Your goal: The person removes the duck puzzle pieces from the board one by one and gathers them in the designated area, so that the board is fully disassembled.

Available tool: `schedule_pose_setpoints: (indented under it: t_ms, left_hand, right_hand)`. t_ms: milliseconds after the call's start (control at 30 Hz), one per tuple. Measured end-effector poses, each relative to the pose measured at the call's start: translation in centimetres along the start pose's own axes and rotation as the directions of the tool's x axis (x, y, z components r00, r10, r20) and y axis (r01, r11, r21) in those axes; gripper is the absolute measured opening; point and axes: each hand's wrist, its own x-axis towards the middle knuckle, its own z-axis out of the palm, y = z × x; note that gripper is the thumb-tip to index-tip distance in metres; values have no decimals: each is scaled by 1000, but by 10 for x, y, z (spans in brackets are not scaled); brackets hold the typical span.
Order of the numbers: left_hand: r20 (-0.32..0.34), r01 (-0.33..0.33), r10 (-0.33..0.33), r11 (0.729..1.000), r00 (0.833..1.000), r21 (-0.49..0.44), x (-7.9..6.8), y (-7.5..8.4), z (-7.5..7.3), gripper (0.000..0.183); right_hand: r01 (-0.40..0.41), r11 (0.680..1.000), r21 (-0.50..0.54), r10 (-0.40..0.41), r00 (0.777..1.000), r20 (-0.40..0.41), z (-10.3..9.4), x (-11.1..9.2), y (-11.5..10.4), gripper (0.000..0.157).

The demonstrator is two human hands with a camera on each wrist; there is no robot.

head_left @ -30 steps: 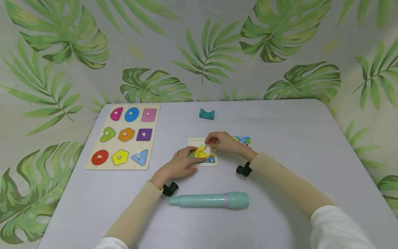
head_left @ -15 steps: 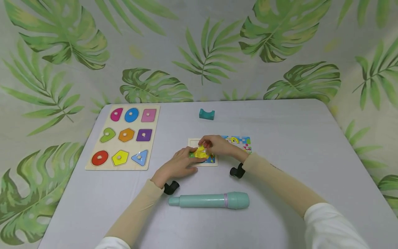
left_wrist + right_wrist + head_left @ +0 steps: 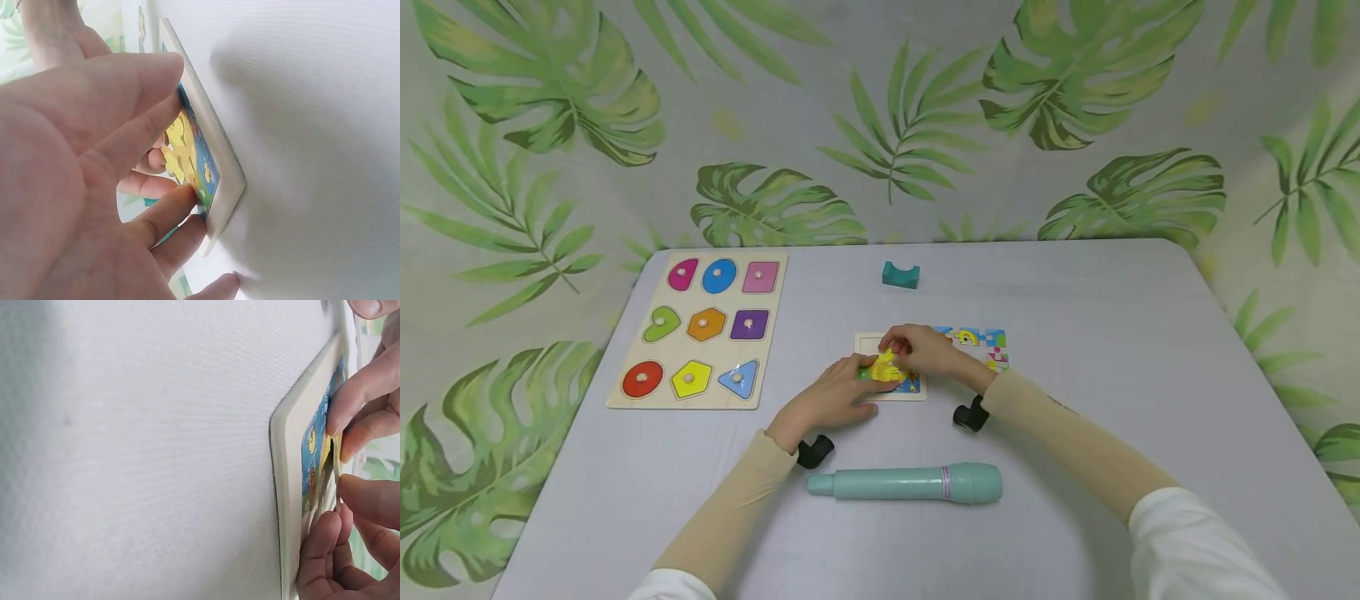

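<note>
A small jigsaw puzzle in a pale wooden frame (image 3: 904,397) lies at mid-table, with a yellow animal picture (image 3: 887,368) on blue and green inside. My left hand (image 3: 831,398) rests over its left side, fingers extended onto the picture. From the right, my right hand (image 3: 928,350) reaches over the frame. Its thumb and fingers pinch a thin puzzle piece (image 3: 338,501), tilted up at the picture's edge in the right wrist view. In the left wrist view the frame (image 3: 215,147) shows edge-on beyond the left fingers, which touch the picture.
Loose puzzle pieces (image 3: 996,338) lie right of the frame, partly behind the right hand. A teal curved block (image 3: 900,276) sits at the back. At left is a shape-peg board (image 3: 655,392). A mint toy microphone (image 3: 887,484) lies in front of the hands.
My right hand has moved left and slightly toward me, from the frame's upper right onto the yellow picture, uncovering more loose pieces. The left hand stays in place.
</note>
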Motion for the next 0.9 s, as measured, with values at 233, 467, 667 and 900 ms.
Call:
schedule_pose_setpoints:
  t_ms: [233,467,667,900]
  left_hand:
    - [16,-12,12,1000,1000,13,1,0,-1,45]
    - [35,-9,9,1000,999,9,1,-3,1,46]
    - [27,3,-2,1000,1000,-20,2,-1,1,45]
    - [33,27,-25,999,999,-37,0,-1,2,45]
  right_hand:
    - [9,1000,-24,-10,1000,-13,0,0,-1,24]
    - [56,998,-23,-57,998,-24,-2,-3,1,23]
    - [26,998,64,-23,999,-49,-11,-7,6,19]
    - [11,989,146,0,997,-77,-35,-25,21,11]
